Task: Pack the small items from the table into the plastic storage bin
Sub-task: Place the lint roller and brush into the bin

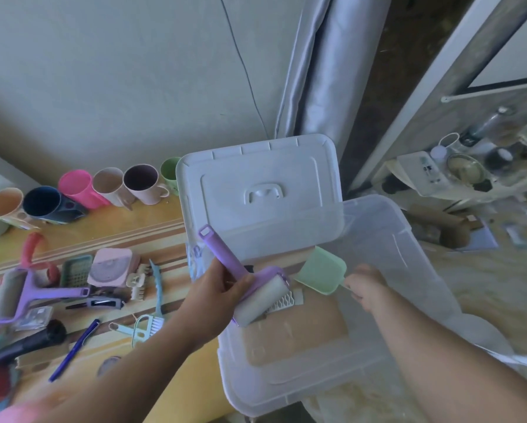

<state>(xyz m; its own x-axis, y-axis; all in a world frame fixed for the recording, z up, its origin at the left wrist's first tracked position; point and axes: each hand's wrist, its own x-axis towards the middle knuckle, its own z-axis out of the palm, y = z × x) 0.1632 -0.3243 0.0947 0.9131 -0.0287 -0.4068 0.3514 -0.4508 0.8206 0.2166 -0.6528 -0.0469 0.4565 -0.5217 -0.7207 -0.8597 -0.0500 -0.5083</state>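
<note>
L hand (218,290) fingers grip purple lint roller (257,293) over bin (408,270); R hand (366,286) pinches green scoop (321,270). Lid (256,190) at 12, mugs (82,193) at 10 on worktop (140,227).

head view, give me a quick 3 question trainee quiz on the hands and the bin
1. True or false: the left hand holds a purple lint roller over the bin.
2. What does the right hand hold? A) blue pen B) green scoop C) pink cup
3. Fill in: the white lid stands propped at the bin's ____ edge.

Key
1. True
2. B, the green scoop, held by its handle
3. Far, toward the wall; the blue pen and pink cup are on the table.
</note>
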